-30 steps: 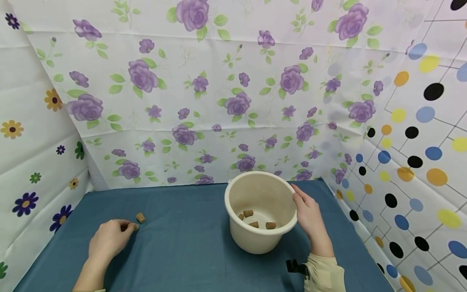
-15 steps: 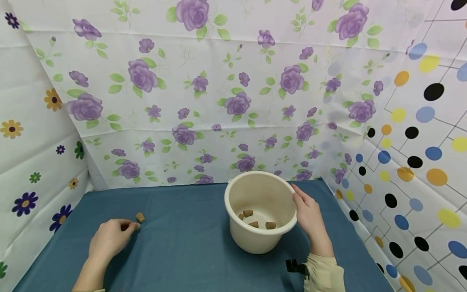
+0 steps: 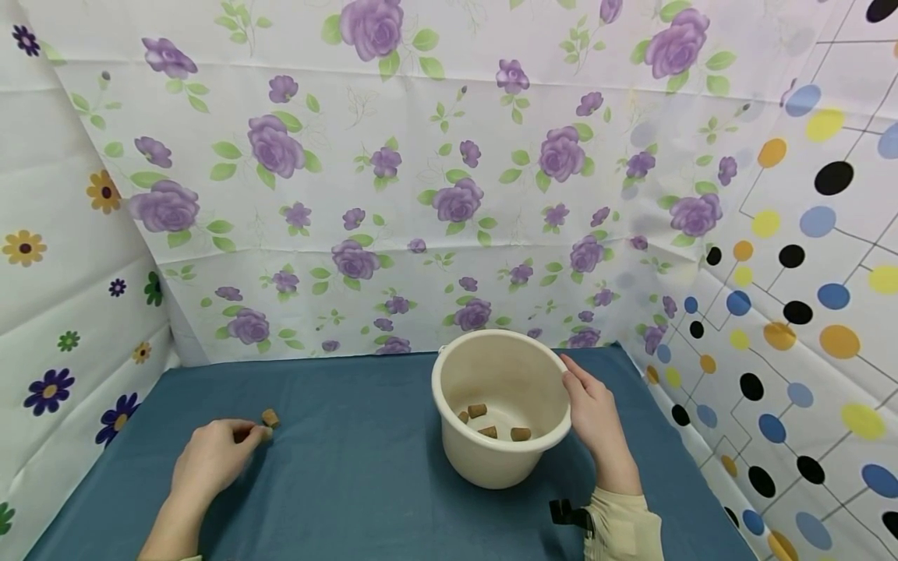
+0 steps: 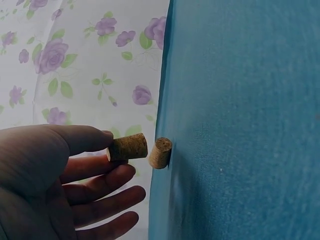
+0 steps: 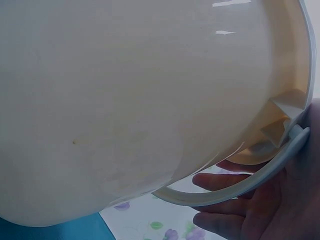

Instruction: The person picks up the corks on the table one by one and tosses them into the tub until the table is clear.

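My left hand [image 3: 213, 460] pinches a small brown cork [image 4: 128, 147] between thumb and fingertips; its other fingers are spread apart in the left wrist view. Just past its fingertips, a second cork [image 3: 270, 418] lies on the blue cloth. To the right stands a cream plastic bucket [image 3: 491, 466] with several corks [image 3: 521, 434] on its floor. My right hand [image 3: 596, 409] grips the bucket's right rim, thumb near the top edge. In the right wrist view its fingers reach beneath the rim, behind the curved bucket handle [image 5: 225, 194].
Blue cloth [image 3: 337, 483] covers the table. A flowered sheet [image 3: 421, 195] hangs along the back, and a dotted sheet [image 3: 807, 351] rises at the right. Another flowered sheet [image 3: 63, 312] bounds the left side.
My left fingertips have edged slightly towards the cork on the cloth. The bucket, the corks inside it and my right hand have stayed in place.
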`<state>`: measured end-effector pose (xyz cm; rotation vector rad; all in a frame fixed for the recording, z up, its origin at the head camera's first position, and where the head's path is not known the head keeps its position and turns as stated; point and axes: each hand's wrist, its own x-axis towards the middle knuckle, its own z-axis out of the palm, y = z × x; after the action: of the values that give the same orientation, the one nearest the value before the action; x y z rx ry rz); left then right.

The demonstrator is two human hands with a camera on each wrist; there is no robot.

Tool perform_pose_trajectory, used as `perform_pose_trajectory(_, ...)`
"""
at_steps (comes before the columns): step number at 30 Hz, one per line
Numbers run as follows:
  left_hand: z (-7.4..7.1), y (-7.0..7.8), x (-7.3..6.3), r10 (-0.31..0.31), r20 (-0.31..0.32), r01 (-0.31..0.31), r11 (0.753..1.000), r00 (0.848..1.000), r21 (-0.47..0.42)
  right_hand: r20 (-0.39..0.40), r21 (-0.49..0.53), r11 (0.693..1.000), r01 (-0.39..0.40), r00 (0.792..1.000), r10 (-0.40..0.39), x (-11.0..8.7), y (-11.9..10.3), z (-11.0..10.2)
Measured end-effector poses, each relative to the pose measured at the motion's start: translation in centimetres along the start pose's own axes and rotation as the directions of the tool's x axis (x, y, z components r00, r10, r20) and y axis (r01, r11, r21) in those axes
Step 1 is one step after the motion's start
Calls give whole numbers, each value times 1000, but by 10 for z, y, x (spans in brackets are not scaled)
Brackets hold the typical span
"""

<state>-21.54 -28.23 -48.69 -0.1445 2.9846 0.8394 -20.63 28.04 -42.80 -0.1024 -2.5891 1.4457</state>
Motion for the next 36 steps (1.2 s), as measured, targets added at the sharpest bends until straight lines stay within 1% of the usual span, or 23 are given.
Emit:
perform_pose_trajectory(8,-3,4,-2,16,-4,-16,1000,1000,-19,2,2,1000,-3,1000,3,1,0,0)
perform_pose_trajectory(15,-6,9,-4,32,-19,-32,999,999,-28,-1,8,1000,-4,1000,4,1,0,0)
perform_pose_trajectory(22,-8,14,-8,58,-46,-59,998,997,-22,0,6,1000,-5,1000,5,1,2,0)
perform_pose_trajectory(26,-9,17,-9,70,-47,-71,997,996,-28,4,13,1000,-7,1000,7,0,1,0)
perform_pose_trajectory(36,-11,34,-17,99,-72,-102,994,993,-50,2,16,1000,-7,1000,7,0,0,0)
